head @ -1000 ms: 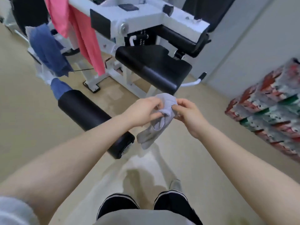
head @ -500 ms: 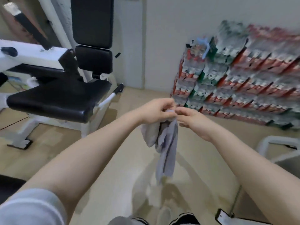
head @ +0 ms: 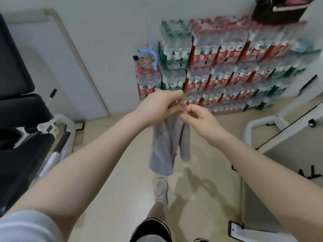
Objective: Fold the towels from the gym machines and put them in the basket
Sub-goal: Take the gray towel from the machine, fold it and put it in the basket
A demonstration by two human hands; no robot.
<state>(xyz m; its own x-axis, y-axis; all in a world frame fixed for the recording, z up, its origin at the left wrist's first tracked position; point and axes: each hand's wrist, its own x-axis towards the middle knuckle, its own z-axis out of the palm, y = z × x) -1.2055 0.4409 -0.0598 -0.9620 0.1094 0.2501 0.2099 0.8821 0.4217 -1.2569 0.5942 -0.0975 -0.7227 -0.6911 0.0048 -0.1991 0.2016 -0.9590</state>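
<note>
A small grey towel (head: pixel 164 145) hangs in loose folds in front of me, above the floor. My left hand (head: pixel 160 105) grips its top edge with curled fingers. My right hand (head: pixel 197 117) pinches the same top edge right beside the left, fingers curled. Both hands meet at the towel's top, at chest height. No basket is in view.
A black padded gym machine (head: pixel 19 119) with a white frame stands at the left. Stacked packs of water bottles (head: pixel 227 67) line the far wall. Another white machine frame (head: pixel 272 130) stands at the right. Beige floor (head: pixel 122 180) stretches ahead, with my shoe (head: pixel 161 191) on it.
The view has swung right, from the machine with pink and blue towels to the wall of bottle packs. The grey towel has dropped open from a bunch and now hangs long from both hands.
</note>
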